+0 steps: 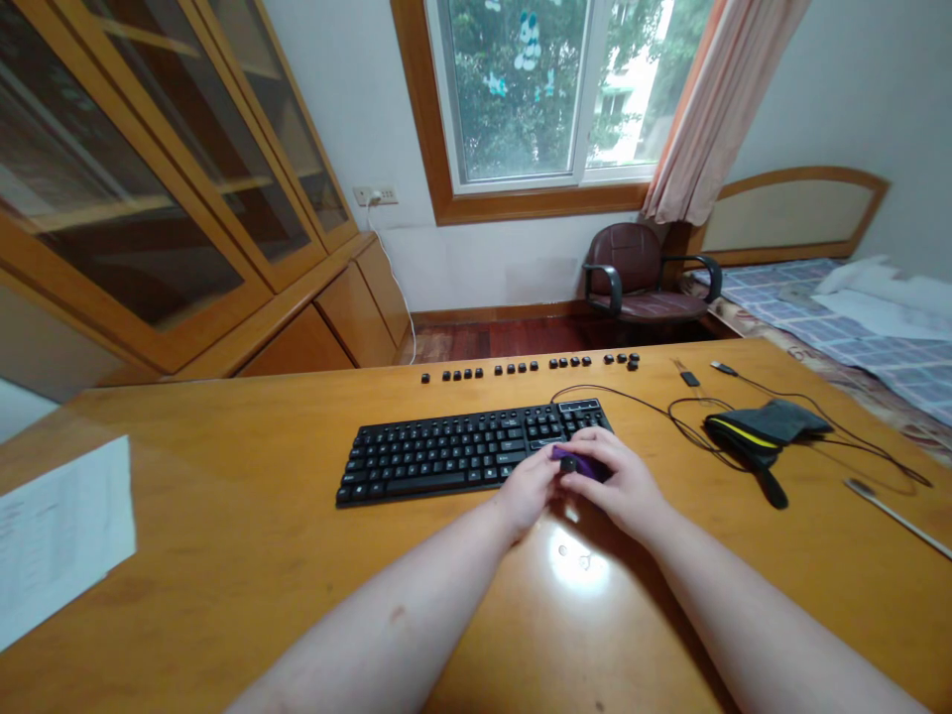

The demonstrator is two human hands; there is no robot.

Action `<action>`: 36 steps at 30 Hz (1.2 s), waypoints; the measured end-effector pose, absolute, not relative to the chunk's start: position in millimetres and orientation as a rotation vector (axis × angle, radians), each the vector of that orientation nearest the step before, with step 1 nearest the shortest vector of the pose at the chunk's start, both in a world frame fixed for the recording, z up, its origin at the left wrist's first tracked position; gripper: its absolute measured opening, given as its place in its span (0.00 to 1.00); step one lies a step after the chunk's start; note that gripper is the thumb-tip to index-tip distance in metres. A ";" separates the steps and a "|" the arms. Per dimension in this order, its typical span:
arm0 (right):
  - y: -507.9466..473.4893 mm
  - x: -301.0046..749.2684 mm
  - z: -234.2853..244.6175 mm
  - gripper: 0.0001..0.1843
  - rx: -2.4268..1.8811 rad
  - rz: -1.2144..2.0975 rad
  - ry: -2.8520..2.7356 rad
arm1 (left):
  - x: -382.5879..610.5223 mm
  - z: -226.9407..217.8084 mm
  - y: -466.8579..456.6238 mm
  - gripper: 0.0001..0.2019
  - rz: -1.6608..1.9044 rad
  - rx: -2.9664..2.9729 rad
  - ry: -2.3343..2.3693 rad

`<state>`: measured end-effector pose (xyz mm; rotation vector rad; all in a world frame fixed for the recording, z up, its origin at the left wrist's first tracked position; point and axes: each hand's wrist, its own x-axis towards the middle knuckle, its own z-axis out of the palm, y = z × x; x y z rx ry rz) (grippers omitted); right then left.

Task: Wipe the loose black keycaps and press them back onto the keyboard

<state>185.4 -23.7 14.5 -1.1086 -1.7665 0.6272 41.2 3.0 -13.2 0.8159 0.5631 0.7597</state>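
My left hand (530, 493) and my right hand (623, 484) meet at the right front part of a black keyboard (431, 454). Between them is a purple cloth (589, 464), with the right hand's fingers bent round it. A small black keycap (568, 464) shows against the cloth, pinched at the left hand's fingertips. My hands cover part of the number pad. Beyond the keyboard, several loose black keycaps (516, 368) stand in small groups along the far edge of the desk.
The wooden desk (245, 555) carries printed papers (66, 535) at left. On the right lie a grey pouch with a yellow zip (773, 428), a USB plug and cable (723, 368), a small wire-ended tool (689, 378) and a brush (896, 516). A chair (632, 273) stands behind.
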 end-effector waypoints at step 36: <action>-27.7 179.0 9.1 0.14 -1.155 0.580 -1.577 | 42.7 -15.3 5.6 0.21 0.716 0.807 0.513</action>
